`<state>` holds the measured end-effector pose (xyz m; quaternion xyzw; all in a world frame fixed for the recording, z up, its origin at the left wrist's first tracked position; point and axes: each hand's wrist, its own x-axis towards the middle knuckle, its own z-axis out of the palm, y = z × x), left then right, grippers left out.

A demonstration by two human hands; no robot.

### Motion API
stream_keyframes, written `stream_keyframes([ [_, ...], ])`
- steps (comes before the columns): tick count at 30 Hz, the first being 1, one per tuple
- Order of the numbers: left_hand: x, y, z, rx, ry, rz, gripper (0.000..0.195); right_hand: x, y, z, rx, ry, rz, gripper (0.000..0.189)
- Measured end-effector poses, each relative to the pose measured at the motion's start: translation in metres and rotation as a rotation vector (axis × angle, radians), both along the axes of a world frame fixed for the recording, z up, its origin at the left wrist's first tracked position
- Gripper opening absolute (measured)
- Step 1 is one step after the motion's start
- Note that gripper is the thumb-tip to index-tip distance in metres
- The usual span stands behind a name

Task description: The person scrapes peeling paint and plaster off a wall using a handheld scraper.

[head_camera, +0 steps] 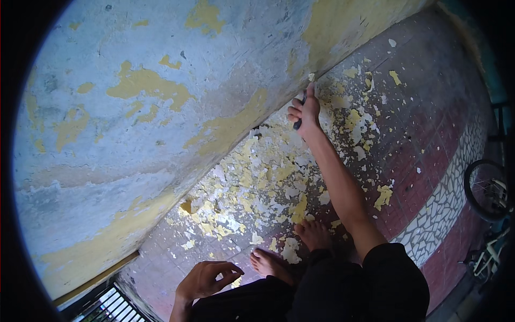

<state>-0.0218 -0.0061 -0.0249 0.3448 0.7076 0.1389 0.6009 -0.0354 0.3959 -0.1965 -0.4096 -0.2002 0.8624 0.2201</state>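
My right hand (309,110) is closed around a black-handled scraper (297,124) at the foot of the wall (225,60). The scraper's blade is mostly hidden by the hand and cannot be made out clearly. A small pale yellow flake (311,76) shows just beyond the thumb. Patches of yellow paint (151,86) cling to the wall's bluish-white surface. My left hand (207,279) hangs near my left knee with bent fingers apart, holding nothing.
Yellow and white paint flakes (257,173) cover the floor along the wall and reach my bare feet (267,265). Red tiles (418,149) and a mosaic strip (438,209) lie to the right. A bicycle wheel (468,193) stands at the right edge, a barred grille (112,306) at lower left.
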Motion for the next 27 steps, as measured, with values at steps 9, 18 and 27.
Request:
stream_keyframes([
  [9, 0.004, -0.003, 0.001, 0.036, 0.0, -0.009, 0.021, 0.009, -0.009, 0.004, 0.004, -0.019, 0.106, 0.047],
  [18, 0.006, -0.002, 0.002, 0.038, -0.016, 0.005, 0.021, 0.0, -0.005, 0.003, -0.152, 0.024, 0.078, 0.048],
  [27, 0.005, 0.002, 0.005, 0.042, -0.023, -0.004, 0.021, 0.01, 0.004, -0.007, -0.15, -0.056, 0.022, 0.047],
])
